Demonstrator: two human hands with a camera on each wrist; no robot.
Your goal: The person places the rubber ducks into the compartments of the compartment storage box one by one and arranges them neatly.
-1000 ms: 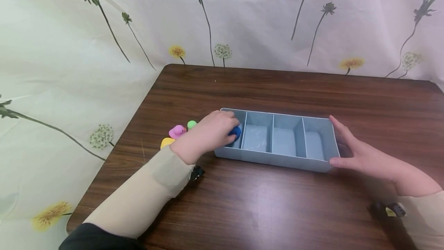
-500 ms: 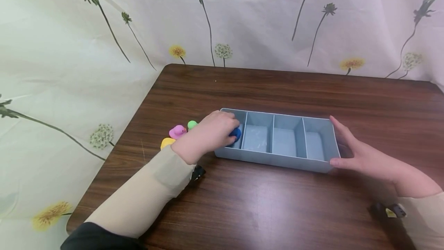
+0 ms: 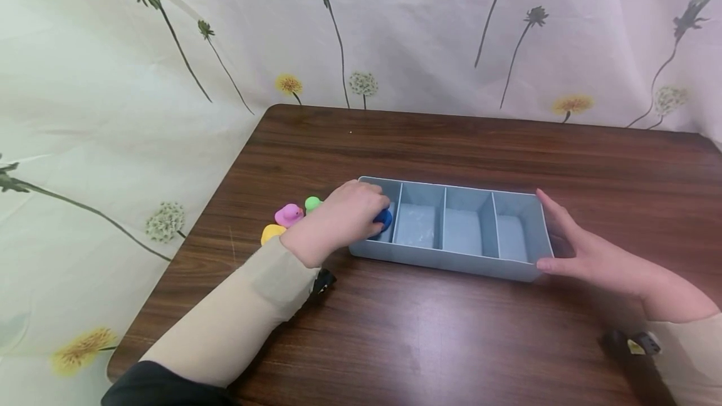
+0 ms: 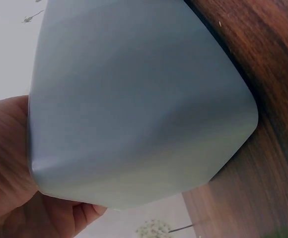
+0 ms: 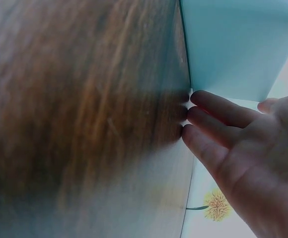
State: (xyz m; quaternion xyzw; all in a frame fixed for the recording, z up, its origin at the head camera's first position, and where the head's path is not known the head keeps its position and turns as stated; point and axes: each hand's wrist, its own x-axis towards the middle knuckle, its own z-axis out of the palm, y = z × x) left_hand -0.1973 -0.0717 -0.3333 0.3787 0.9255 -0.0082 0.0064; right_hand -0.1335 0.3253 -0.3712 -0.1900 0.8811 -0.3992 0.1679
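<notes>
Your left hand (image 3: 350,213) pinches a blue toy (image 3: 386,217) inside the leftmost compartment of the grey-blue tray (image 3: 445,259).
Your left fingers and thumb curl round the toy, hiding much of its shape; your right hand (image 3: 598,259) has thumb and forefinger spread wide at the two corners of the tray's right end; beyond your left wrist, a pink duck (image 3: 288,215), a partly covered green toy (image 3: 313,203) and a partly covered yellow toy (image 3: 271,233) sit on the brown wooden table (image 3: 451,343), before a flower-printed cloth (image 3: 423,36).
</notes>
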